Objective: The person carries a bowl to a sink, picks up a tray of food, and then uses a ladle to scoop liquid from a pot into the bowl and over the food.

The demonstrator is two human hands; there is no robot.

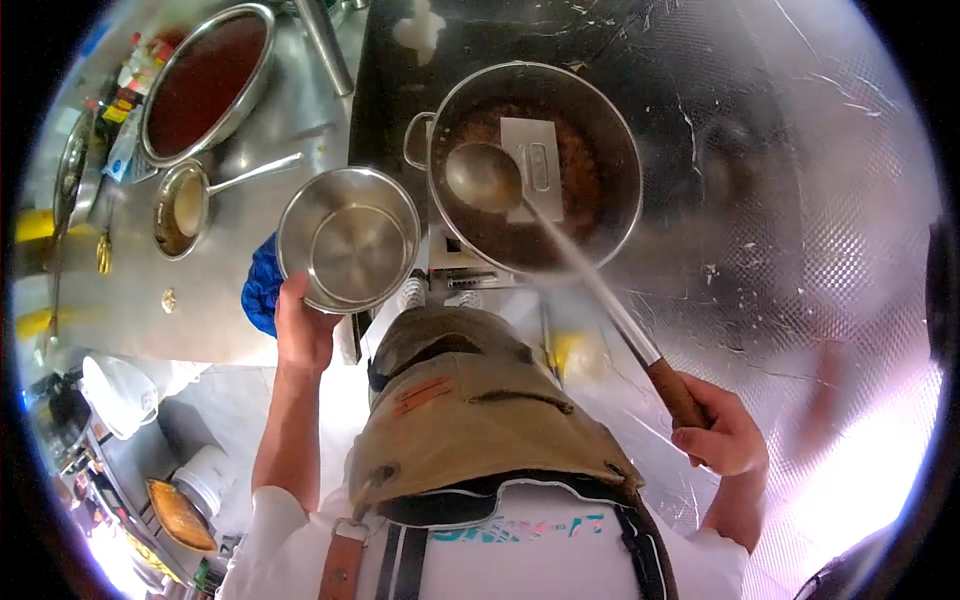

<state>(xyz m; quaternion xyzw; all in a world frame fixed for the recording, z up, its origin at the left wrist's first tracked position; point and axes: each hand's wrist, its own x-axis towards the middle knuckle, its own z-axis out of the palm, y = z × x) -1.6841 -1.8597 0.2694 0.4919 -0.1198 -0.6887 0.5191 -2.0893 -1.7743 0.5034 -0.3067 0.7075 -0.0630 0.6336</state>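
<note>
My left hand (304,325) grips the near side of a steel container (349,238) whose shiny bottom shows bare. A crumpled blue cloth (261,287) sits beside that hand, against the container's outer wall. My right hand (724,428) is wrapped around the wooden handle of a long ladle (600,276). The ladle's bowl is over a large steel pot (632,160) with a dark reddish-brown mixture in it. Inside the pot's outline lies a pale rectangular piece (546,170) with an oblong mark, partly covered by the ladle.
On the steel counter (240,330) at left stand a big basin of dark red liquid (262,75) and a small dish (170,222) with a spoon (245,180). Bottles (140,65) stand behind. A white bucket (205,480) is on the floor. Foil-like sheeting (780,200) covers the right side.
</note>
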